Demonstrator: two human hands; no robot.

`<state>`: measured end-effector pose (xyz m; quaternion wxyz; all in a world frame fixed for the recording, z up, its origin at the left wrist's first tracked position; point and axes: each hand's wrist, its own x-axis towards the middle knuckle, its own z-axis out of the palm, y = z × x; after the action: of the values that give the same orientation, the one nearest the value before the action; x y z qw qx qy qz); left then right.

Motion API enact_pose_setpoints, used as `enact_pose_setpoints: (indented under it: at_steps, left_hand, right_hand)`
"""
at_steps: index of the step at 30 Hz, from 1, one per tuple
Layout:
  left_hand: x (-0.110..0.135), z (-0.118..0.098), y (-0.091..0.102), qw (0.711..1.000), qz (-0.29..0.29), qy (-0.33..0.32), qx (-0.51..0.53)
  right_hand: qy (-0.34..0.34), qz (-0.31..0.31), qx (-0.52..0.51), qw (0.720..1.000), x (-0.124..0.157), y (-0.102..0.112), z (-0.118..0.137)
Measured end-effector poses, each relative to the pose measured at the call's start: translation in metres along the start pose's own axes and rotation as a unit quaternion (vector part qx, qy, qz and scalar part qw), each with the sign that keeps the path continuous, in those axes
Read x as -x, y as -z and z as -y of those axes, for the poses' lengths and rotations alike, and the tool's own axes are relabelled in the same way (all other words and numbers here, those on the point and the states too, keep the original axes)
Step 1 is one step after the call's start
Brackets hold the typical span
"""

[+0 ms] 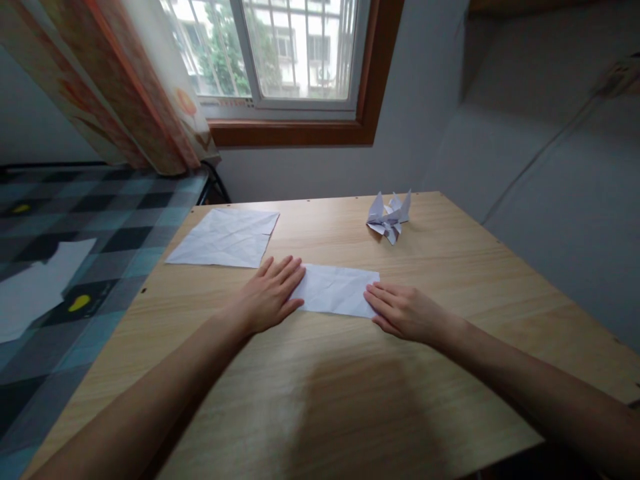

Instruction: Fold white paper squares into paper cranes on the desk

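Observation:
A white sheet of paper [336, 291], folded into a long rectangle, lies flat on the wooden table between my hands. My left hand [274, 293] rests flat on its left end with the fingers stretched out. On the right end, the fingertips of my right hand [400, 308] press down, the fingers straight and close together. Both hands cover the ends of the paper, so its short edges are partly hidden. Faint creases run across its surface.
A creased white sheet [225, 237] lies at the table's far left. Folded paper figures [389, 216] stand near the back edge of the wooden table [320, 393]. More white paper [35, 293] is on the checked bedspread [30, 393] at left. A window is behind.

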<state>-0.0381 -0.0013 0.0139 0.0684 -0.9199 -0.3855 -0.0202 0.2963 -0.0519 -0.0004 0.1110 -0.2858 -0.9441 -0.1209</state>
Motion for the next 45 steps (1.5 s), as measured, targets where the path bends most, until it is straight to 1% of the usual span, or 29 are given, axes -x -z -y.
enact_pose_setpoints:
  at_steps: [2, 3, 5, 6, 7, 9, 11, 13, 16, 20, 23, 25, 27, 30, 32, 35, 38, 41, 43, 45]
  left_hand:
    - [-0.001, -0.010, 0.008, 0.999, -0.045, -0.027, -0.013]
    - [-0.003, -0.019, 0.012, 0.997, -0.055, -0.050, -0.009]
    - [-0.007, -0.039, 0.018, 0.994, -0.033, -0.100, 0.016]
    - [-0.009, -0.050, 0.020, 0.993, -0.020, -0.114, 0.031]
    - [-0.011, -0.059, 0.020, 0.992, -0.012, -0.118, 0.044]
    - [-0.015, -0.075, 0.020, 0.993, -0.014, -0.101, 0.051]
    - [-0.017, -0.085, 0.017, 0.996, -0.023, -0.075, 0.036]
    - [-0.018, -0.089, 0.015, 0.998, -0.033, -0.054, 0.008]
    - [-0.019, -0.086, 0.010, 0.997, -0.045, -0.062, -0.030]
    - [-0.018, -0.074, 0.003, 0.991, -0.060, -0.109, -0.052]
    - [-0.016, -0.066, 0.001, 0.989, -0.074, -0.124, -0.029]
    - [-0.015, -0.064, 0.001, 0.989, -0.077, -0.122, -0.012]
    - [-0.014, -0.064, 0.003, 0.990, -0.077, -0.121, -0.007]
    - [-0.013, -0.064, 0.005, 0.988, -0.092, -0.121, -0.005]
    - [-0.012, -0.063, 0.003, 0.987, -0.110, -0.118, -0.010]
    - [-0.009, -0.059, -0.001, 0.984, -0.125, -0.125, -0.027]
    - [-0.010, -0.055, -0.002, 0.984, -0.132, -0.120, -0.024]
    - [-0.013, -0.054, -0.001, 0.985, -0.147, -0.087, 0.015]
    - [-0.015, -0.056, -0.001, 0.986, -0.153, -0.052, 0.043]
    - [-0.018, -0.059, -0.001, 0.987, -0.149, 0.001, 0.055]
  right_hand:
    - [0.024, -0.001, 0.005, 1.000, -0.005, 0.004, 0.008]
    - [0.028, 0.004, 0.007, 1.000, -0.008, 0.006, 0.012]
    - [0.028, 0.017, 0.018, 0.999, -0.014, 0.008, 0.020]
    - [0.026, 0.023, 0.029, 0.999, -0.016, 0.008, 0.024]
    - [0.023, 0.023, 0.044, 0.999, -0.018, 0.008, 0.027]
    - [0.025, 0.009, 0.071, 0.997, -0.022, 0.006, 0.032]
    - [0.029, -0.017, 0.082, 0.996, -0.025, 0.003, 0.034]
    - [0.029, -0.038, 0.069, 0.996, -0.029, 0.001, 0.033]
    - [0.020, -0.035, 0.011, 0.999, -0.032, 0.002, 0.028]
    - [0.015, 0.006, -0.059, 0.998, -0.033, 0.010, 0.020]
    - [0.022, 0.061, -0.053, 0.996, -0.030, 0.016, 0.018]
    - [0.033, 0.074, -0.033, 0.996, -0.029, 0.019, 0.020]
    - [0.041, 0.054, -0.012, 0.998, -0.030, 0.019, 0.024]
    - [0.024, -0.024, -0.008, 0.999, -0.034, 0.015, 0.029]
    - [0.000, -0.086, -0.038, 0.996, -0.037, 0.010, 0.031]
    - [-0.037, -0.152, -0.137, 0.978, -0.039, 0.001, 0.031]
    - [-0.097, -0.162, -0.232, 0.954, -0.037, -0.006, 0.026]
    - [-0.189, -0.151, -0.281, 0.929, -0.036, -0.009, 0.022]
    - [-0.247, -0.141, -0.293, 0.913, -0.039, -0.011, 0.021]
    - [-0.281, -0.131, -0.290, 0.905, -0.044, -0.013, 0.019]
